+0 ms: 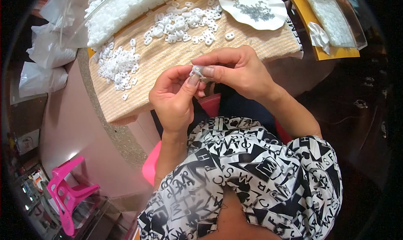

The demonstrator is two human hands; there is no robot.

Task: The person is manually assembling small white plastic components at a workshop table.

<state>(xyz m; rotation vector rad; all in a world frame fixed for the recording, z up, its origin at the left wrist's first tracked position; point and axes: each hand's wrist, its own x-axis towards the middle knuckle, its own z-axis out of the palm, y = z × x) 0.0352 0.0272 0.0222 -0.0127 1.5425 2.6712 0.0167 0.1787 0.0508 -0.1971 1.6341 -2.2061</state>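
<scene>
Both hands meet over the near edge of a tan striped cloth point(113, 107). My left hand point(171, 99) pinches a small white plastic piece point(196, 69) between thumb and fingers. From the other side, my right hand point(247, 74) is closed on the same piece with thumb and forefinger. The fingertips cover much of it, so its exact shape is hidden. Left of the hands lies a pile of small white plastic pieces point(119, 63). Beyond them are scattered white oval pieces with holes point(178, 26). A scalloped white plate point(270, 25) at the far right bears small dark grey bits point(254, 10).
A large clear bag of white pieces point(126, 13) lies at the far left. Another bag of white pieces point(327, 19) and a crumpled white paper point(319, 36) rest on a yellow surface at right. White plastic bags point(44, 78) stand at left, above a pink stool point(69, 191).
</scene>
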